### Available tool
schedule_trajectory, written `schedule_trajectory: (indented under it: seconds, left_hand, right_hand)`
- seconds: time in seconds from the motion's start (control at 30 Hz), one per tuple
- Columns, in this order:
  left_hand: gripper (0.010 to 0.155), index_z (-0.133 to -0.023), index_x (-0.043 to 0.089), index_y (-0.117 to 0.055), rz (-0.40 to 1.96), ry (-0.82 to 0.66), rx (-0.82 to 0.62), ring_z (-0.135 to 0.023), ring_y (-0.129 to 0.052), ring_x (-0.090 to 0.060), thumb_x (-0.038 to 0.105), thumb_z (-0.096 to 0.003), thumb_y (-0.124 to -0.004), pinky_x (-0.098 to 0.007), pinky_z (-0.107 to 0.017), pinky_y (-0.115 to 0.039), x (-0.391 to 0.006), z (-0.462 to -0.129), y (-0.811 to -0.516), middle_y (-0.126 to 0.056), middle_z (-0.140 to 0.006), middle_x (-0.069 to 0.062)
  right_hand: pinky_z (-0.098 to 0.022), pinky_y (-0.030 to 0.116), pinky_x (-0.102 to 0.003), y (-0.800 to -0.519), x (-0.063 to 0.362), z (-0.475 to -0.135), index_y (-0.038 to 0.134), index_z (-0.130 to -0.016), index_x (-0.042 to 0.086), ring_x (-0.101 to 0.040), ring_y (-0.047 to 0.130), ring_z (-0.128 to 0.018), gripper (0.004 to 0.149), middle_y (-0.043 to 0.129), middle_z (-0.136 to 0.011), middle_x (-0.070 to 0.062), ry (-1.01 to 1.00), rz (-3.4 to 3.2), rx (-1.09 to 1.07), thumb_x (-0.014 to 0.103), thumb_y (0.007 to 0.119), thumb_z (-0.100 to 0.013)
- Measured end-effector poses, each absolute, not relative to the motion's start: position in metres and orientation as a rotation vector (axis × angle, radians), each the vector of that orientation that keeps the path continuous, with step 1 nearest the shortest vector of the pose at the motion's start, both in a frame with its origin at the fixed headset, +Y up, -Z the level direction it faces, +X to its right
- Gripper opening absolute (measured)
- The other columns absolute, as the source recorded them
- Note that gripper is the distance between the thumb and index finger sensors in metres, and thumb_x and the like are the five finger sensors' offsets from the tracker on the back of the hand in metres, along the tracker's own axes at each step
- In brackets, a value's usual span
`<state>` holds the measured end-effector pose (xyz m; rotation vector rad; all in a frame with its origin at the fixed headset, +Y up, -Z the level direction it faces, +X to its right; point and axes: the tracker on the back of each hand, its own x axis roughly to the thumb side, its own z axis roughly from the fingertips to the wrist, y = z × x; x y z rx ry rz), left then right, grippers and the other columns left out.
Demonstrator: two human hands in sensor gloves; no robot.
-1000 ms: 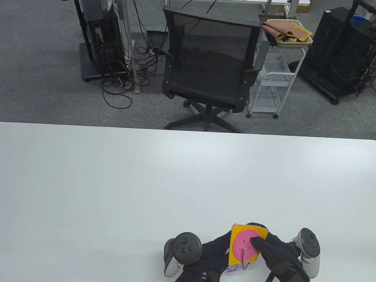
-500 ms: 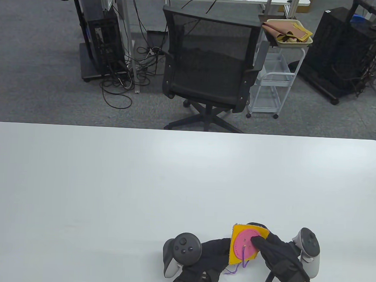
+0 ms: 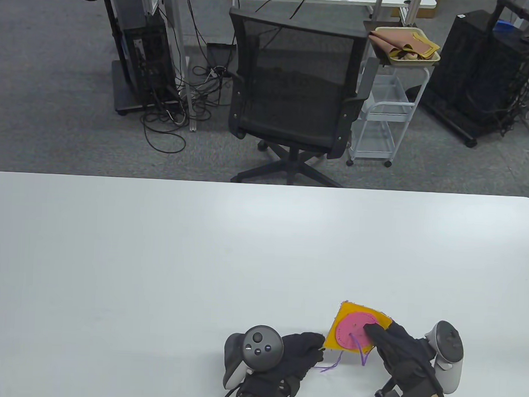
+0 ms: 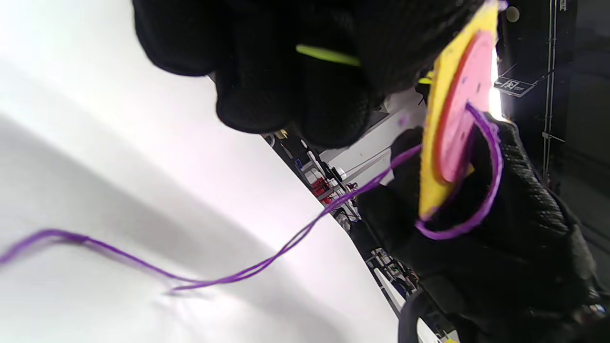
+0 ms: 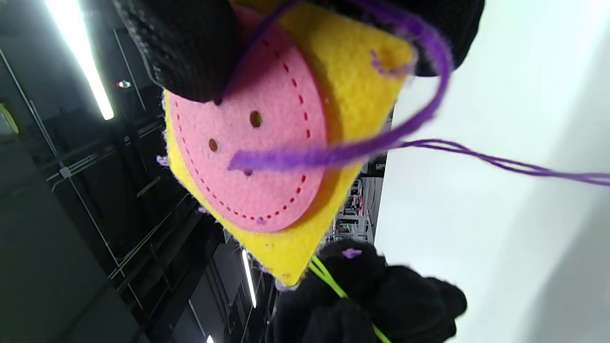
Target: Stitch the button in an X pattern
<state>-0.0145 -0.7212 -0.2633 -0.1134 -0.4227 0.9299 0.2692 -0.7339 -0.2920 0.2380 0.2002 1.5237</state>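
Table view shows the white counter [image 3: 156, 268] under my hands near its front edge. My right hand [image 3: 398, 353] pinches the yellow felt square [image 3: 345, 316] with its pink button disc [image 3: 350, 331], held tilted above the counter. My left hand [image 3: 297, 353], fingers closed, grips a green needle [image 4: 329, 55] just beside the square. Purple thread [image 3: 334, 366] loops from the disc toward it.
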Motion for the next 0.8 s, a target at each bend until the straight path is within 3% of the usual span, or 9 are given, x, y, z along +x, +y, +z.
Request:
schedule_trajectory:
  seconds: [0.23,0.8]
  left_hand:
    - [0.039,-0.088,0.023,-0.084,0.897,-0.349,-0.081,-0.072,-0.097,-0.029,0.032,-0.0504,-0.079,-0.054,-0.059,-0.074,-0.026,-0.266,-0.723,-0.100,-0.075,0.000]
    - [0.038,-0.087,0.022,-0.081,0.643,-0.205,-0.081,-0.068,-0.098,-0.029,0.031,-0.0503,-0.076,-0.055,-0.057,-0.074,-0.037,-0.272,-0.733,-0.099,-0.071,0.000]
  right_hand:
    - [-0.069,0.063,-0.049,-0.735,0.275,-0.294,0.077,-0.089,0.031,-0.015,0.077,-0.058,0.039,0.071,-0.092,-0.010,0.186,1.529,0.203,0.044,0.072,-0.052]
    - [-0.072,0.059,-0.050,-0.735,0.272,-0.293,0.077,-0.088,0.028,-0.017,0.076,-0.064,0.038,0.069,-0.093,-0.007,0.161,1.543,0.177,0.042,0.072,-0.052]
